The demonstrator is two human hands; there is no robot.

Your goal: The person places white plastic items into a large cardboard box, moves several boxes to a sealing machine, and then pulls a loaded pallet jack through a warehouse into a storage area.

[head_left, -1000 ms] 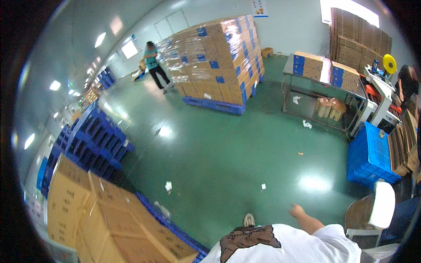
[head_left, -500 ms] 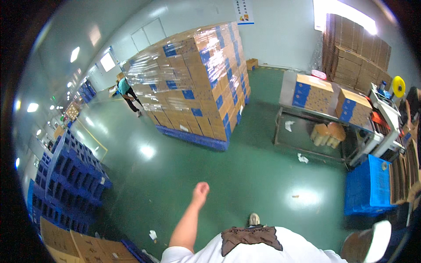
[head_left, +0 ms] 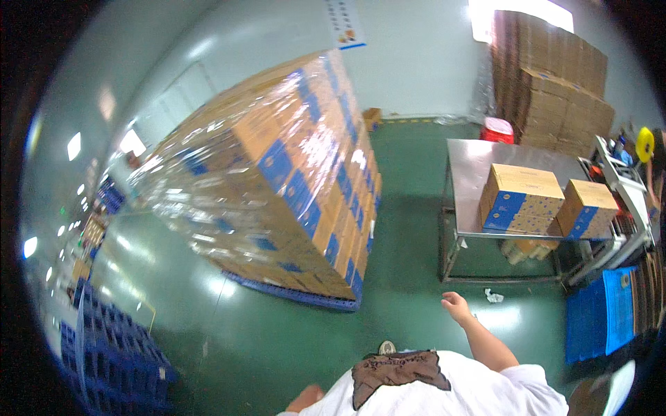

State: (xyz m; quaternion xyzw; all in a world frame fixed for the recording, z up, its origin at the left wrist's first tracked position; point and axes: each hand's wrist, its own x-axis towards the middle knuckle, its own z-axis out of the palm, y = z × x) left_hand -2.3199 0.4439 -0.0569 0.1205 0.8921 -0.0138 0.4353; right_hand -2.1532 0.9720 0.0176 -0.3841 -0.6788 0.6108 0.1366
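Note:
My right hand is out in front over the green floor, near the front of the steel table. Nothing is in it, and its fingers are loosely bent and a little apart. Down at the lower edge, only part of my left hand or wrist shows, blurred, with the fingers hard to make out. On the table stand two closed brown cartons with blue patterns, a larger one and a smaller one. Neither hand touches them. Ahead to the left rises a tall film-wrapped stack of cartons on a blue pallet.
Blue pallets are stacked at the lower left. A blue crate stands at the right, below a white machine with a yellow roll. Flattened cardboard leans on the back wall beside a red tub. Paper scraps lie on the floor.
The wrapped stack and the table appear nearer. My left hand has dropped back to the lower edge, and my right hand has come forward into view. The co-worker at the left no longer clearly shows.

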